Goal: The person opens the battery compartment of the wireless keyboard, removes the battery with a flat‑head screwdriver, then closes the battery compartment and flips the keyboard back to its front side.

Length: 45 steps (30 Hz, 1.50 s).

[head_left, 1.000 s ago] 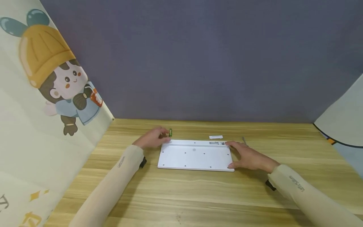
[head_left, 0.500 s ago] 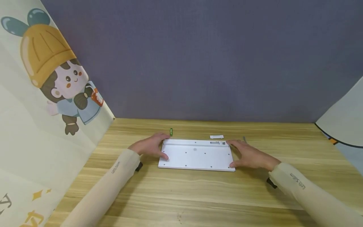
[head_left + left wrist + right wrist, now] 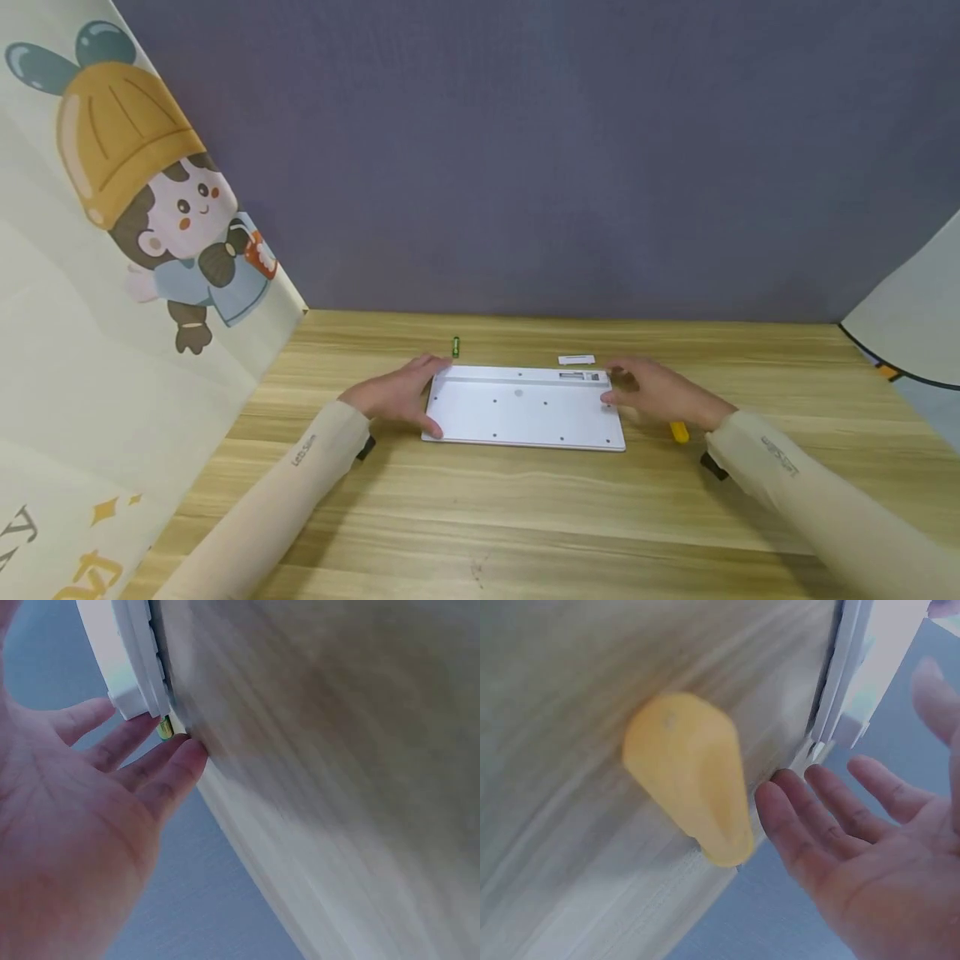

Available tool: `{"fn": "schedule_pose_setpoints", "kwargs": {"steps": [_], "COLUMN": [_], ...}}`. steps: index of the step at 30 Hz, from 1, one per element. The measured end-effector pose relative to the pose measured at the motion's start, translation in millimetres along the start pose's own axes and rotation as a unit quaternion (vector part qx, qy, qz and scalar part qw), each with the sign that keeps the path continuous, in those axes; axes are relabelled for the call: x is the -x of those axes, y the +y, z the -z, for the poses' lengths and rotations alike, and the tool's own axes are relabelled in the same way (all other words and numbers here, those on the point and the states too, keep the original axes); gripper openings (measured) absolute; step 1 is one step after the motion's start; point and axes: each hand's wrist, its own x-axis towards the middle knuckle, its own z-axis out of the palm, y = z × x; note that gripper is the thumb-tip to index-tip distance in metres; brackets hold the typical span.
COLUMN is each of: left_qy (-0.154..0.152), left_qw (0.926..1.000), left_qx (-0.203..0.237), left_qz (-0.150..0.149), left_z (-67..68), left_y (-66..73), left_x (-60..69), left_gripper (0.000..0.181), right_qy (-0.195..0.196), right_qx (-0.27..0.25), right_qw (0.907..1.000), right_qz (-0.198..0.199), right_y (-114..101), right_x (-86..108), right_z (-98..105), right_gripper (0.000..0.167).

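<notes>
A white keyboard (image 3: 517, 412) lies face down, its battery slot (image 3: 573, 376) uncovered at the far right. My left hand (image 3: 397, 390) spans its left end, thumb at the near corner and fingers by the far one. In the left wrist view, fairly straight fingers (image 3: 124, 742) touch the keyboard's corner (image 3: 129, 701). My right hand (image 3: 660, 390) hovers at the right end, thumb over the keyboard, fingers loosely bent and holding nothing. Beneath that hand lies a tool with a yellow handle (image 3: 690, 772); its far part is hidden in the head view.
Behind the keyboard, a green battery (image 3: 456, 347) lies on the left and a small white battery cover (image 3: 576, 360) on the right. The wooden table (image 3: 480, 517) meets a dark grey panel (image 3: 525, 167) at the back.
My left thumb has moved from the far corner to the near left corner. My right thumb has left the near right edge and moved away from me, and the yellow handle has come into sight.
</notes>
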Motion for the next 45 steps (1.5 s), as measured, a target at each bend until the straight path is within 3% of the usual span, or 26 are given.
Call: {"fn": "schedule_pose_setpoints", "kwargs": {"steps": [6, 26, 37, 45], "left_qy": [0.003, -0.008, 0.008, 0.005], "left_qw": [0.9999, 0.9999, 0.9997, 0.9998], "left_qx": [0.006, -0.003, 0.024, 0.019], "left_qz": [-0.011, 0.012, 0.003, -0.002], "left_z": [-3.5, -7.9, -9.8, -6.1], "left_y": [-0.6, 1.4, -5.3, -10.0], "left_x": [2.6, 2.9, 3.7, 10.2], "left_gripper": [0.126, 0.125, 0.122, 0.117], "right_qy": [0.017, 0.025, 0.045, 0.067], "right_qx": [-0.005, -0.009, 0.003, -0.030], "right_qw": [0.9996, 0.9996, 0.9988, 0.9966], "right_qz": [0.022, 0.006, 0.018, 0.037], "right_y": [4, 6, 12, 14], "right_x": [-18.7, -71.1, -80.8, -84.2], "right_z": [5, 5, 1, -3], "right_gripper": [0.048, 0.024, 0.016, 0.008]}}
